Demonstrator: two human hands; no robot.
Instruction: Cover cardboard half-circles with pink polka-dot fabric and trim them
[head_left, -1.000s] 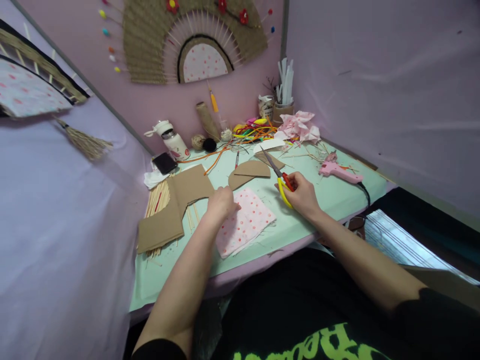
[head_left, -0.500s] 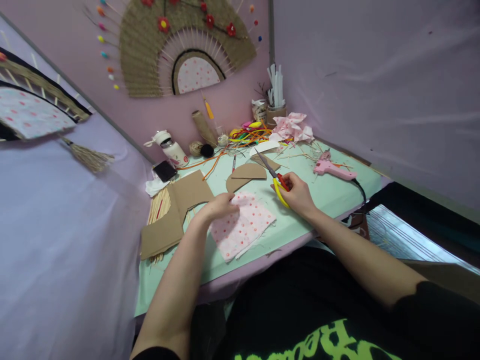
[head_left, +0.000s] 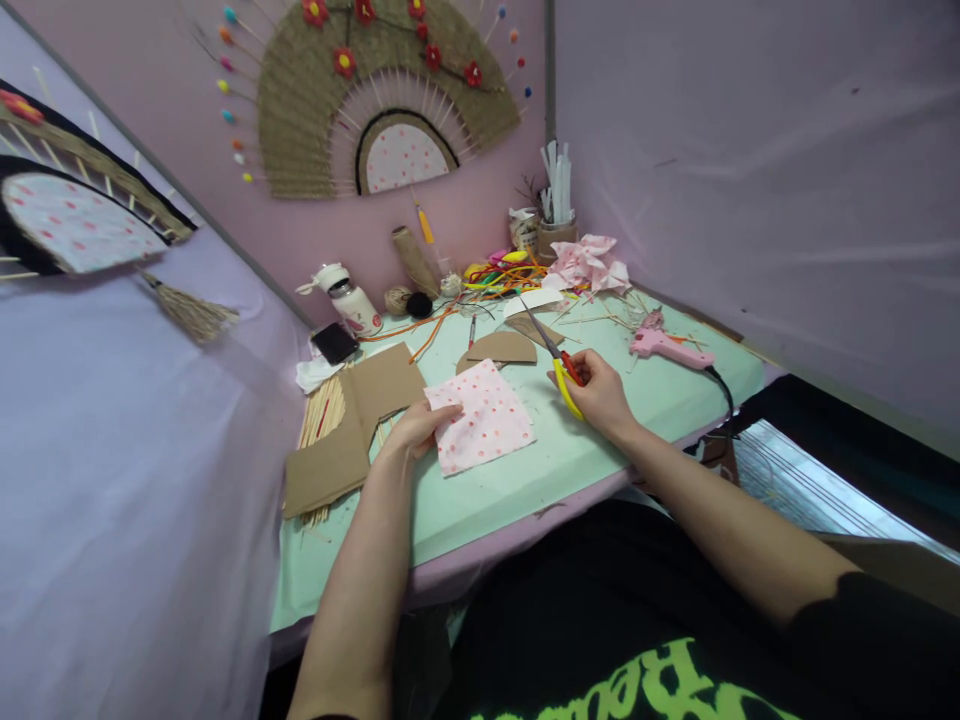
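Note:
My left hand [head_left: 421,428] pinches the left edge of a pink dotted fabric piece [head_left: 487,420], its thumb on top. The cloth is roughly square and held fairly flat above the table. In my right hand [head_left: 600,392] are scissors [head_left: 559,365] with red and yellow handles, their blades together and pointing away to the upper left. Just beyond the fabric lies a half-round cardboard piece [head_left: 504,347], partly covered by it. To the left of my left hand rests cut cardboard [head_left: 326,465] on top of thin wooden sticks [head_left: 322,410].
A pink glue gun [head_left: 671,348] with a black cord lies at the right. Along the back stand a white bottle [head_left: 351,300], twine balls, coloured pipe cleaners [head_left: 499,278], crumpled pink fabric [head_left: 589,263] and a pot of white sticks [head_left: 556,235]. A phone [head_left: 335,343] lies at the left.
My left hand has shifted its hold to the cloth's left edge and turned it; the fabric now lies flatter and further from me. The scissors stay in my right hand.

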